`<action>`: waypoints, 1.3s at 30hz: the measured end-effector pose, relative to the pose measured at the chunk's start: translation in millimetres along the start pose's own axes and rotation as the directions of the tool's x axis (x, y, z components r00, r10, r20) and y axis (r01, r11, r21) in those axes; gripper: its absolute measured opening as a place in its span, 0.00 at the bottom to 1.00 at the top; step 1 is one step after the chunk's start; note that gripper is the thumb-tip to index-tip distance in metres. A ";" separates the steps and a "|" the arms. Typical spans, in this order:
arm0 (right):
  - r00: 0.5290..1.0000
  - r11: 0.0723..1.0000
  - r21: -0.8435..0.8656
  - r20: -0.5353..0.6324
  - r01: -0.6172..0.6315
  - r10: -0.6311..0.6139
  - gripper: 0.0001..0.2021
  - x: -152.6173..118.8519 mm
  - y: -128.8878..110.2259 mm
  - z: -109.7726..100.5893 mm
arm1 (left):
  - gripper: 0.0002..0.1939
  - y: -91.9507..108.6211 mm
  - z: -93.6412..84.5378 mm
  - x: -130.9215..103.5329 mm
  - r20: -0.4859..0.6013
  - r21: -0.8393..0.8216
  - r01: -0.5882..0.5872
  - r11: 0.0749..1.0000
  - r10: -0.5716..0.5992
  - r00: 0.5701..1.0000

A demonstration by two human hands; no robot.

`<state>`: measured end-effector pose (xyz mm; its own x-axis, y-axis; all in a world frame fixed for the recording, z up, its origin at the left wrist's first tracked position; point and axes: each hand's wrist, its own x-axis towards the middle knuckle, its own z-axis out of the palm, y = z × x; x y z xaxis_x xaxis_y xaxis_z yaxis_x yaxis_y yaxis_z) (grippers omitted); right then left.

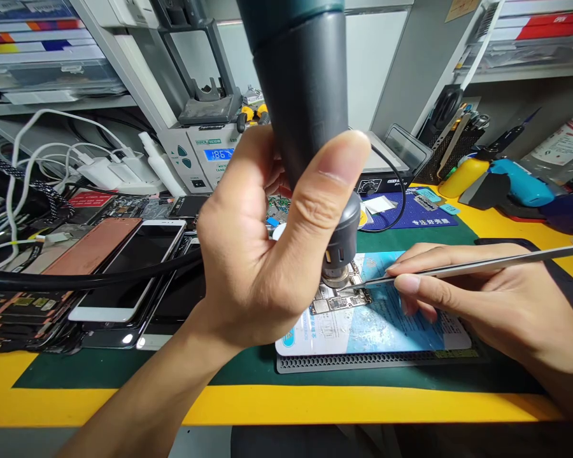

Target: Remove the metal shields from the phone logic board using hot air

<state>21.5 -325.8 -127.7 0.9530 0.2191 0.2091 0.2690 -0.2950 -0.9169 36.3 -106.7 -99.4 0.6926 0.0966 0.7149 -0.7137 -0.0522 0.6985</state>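
Note:
My left hand (267, 242) is wrapped round a dark hot air gun (310, 95), its metal nozzle (335, 276) pointing down close over a small phone circuit board (341, 300). Whether the nozzle touches the board I cannot tell, and it hides part of it. In my right hand (458, 280) a thin metal pair of tweezers (487, 262) is pinched between thumb and fingers. The tweezers' tip reaches the board beside the nozzle. Under the board lies a blue and white card-like pad (386, 337), on top of a grey perforated plate (315, 364).
Several phones, including a white-framed one (134, 273), lie at left beneath a thick black hose (100, 278). Behind stands a hot air station (205, 152) with a lit blue display. White chargers and cables (124, 168) crowd the back left. A yellow-and-blue bottle-like tool (468, 175) lies right.

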 end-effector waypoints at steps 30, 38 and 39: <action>1.000 0.999 0.024 0.005 -0.030 0.029 0.02 0.0 -2.6 0.9 | 0.21 1.8 -1.5 0.4 -0.007 0.145 0.043 0.988 -0.042 0.999; 1.000 0.999 0.015 0.005 -0.031 0.031 0.02 0.5 -1.8 2.5 | 0.21 2.6 -2.2 -0.4 -0.003 0.163 0.037 0.986 -0.037 0.999; 1.000 0.999 0.014 0.003 -0.030 0.030 0.02 0.8 -1.9 2.8 | 0.21 2.6 -2.3 -0.5 -0.005 0.161 0.039 0.986 -0.039 0.999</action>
<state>21.4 -322.5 -126.8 0.9601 0.2132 0.1808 0.2386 -0.2880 -0.9274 33.8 -104.6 -98.1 0.7191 0.1038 0.6871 -0.6600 -0.2076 0.7220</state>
